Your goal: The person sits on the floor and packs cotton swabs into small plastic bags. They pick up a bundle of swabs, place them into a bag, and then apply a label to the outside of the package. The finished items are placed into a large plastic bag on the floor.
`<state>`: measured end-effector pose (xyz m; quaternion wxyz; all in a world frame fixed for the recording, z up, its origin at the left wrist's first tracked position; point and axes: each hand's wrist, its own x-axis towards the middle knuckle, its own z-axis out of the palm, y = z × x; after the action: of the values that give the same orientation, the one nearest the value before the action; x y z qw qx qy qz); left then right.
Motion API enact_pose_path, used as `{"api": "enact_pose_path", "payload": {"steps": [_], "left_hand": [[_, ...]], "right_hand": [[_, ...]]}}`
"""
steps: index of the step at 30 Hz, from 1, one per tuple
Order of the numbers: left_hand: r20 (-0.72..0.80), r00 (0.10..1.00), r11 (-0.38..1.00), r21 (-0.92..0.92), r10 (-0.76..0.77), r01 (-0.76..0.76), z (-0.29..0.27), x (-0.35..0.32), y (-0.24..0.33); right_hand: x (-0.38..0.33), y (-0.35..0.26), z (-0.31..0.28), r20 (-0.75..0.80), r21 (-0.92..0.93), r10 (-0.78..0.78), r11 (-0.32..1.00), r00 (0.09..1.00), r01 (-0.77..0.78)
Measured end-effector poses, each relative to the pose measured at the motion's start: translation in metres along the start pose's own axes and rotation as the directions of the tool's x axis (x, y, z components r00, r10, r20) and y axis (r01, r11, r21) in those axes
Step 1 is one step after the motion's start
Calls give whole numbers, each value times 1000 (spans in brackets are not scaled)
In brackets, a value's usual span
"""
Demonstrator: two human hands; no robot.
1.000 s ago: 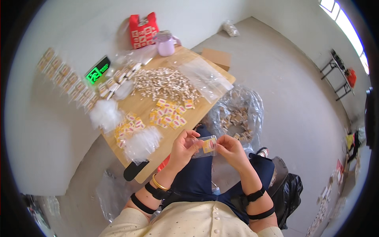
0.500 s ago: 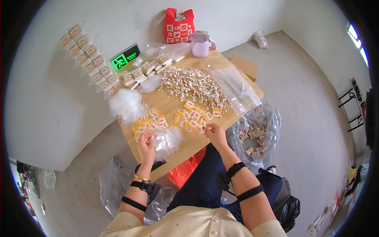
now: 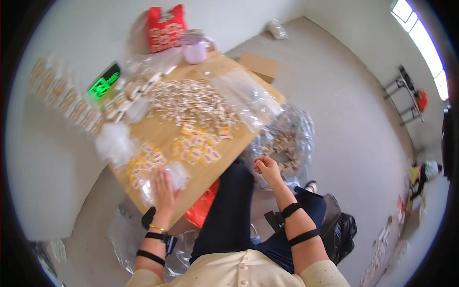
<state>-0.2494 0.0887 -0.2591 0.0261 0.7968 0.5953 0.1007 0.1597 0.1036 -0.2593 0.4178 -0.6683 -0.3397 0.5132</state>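
My left hand (image 3: 164,191) lies flat with its fingers stretched out, on small clear plastic bags (image 3: 177,175) at the table's near edge. Just beyond it are yellow-and-white printed cards (image 3: 143,160), and a second pile of such cards (image 3: 196,144) lies to the right. Off the table's right edge, my right hand (image 3: 267,170) hovers with curled fingers; whether they hold anything is hidden. Under and beside it stands a large open clear plastic sack (image 3: 306,131) with several small brown-and-white packs (image 3: 283,143) inside.
Loose cotton swabs (image 3: 191,101) are heaped on the wooden table (image 3: 210,174). Clear plastic sheets (image 3: 244,95) cover its right side. A lilac jug (image 3: 194,51), red bag (image 3: 166,28) and green exit sign (image 3: 103,82) stand at the back. A cardboard box (image 3: 258,67) sits beyond.
The view has turned to the right. My right hand has left the cards and moved right, over the sack. My left hand has opened and flattened onto the plastic bags.
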Motion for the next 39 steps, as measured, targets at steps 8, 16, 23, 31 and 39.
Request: {"api": "enact_pose_path", "payload": {"steps": [8,16,23,31,39], "left_hand": [[8,999,999,36,39,-40,6,7,7],[242,968,981,194,-60,13,-6,9,20],[256,960,968,247,-113,48,-56,54,94],[432,897,952,-303,91,49,4,145,263],[603,743,957,-183,289,-224,29,152,292]], "right_hand": [[20,108,-153,-298,159,359,932,884,-325],[72,260,-238,-464,110,488,860,739,-498],[146,310,-270,-523,-238,372,801,767,-550],[235,387,-247,-510,-232,429,766,745,-600],[274,405,-196,-707,-243,511,473,489,-847]]}}
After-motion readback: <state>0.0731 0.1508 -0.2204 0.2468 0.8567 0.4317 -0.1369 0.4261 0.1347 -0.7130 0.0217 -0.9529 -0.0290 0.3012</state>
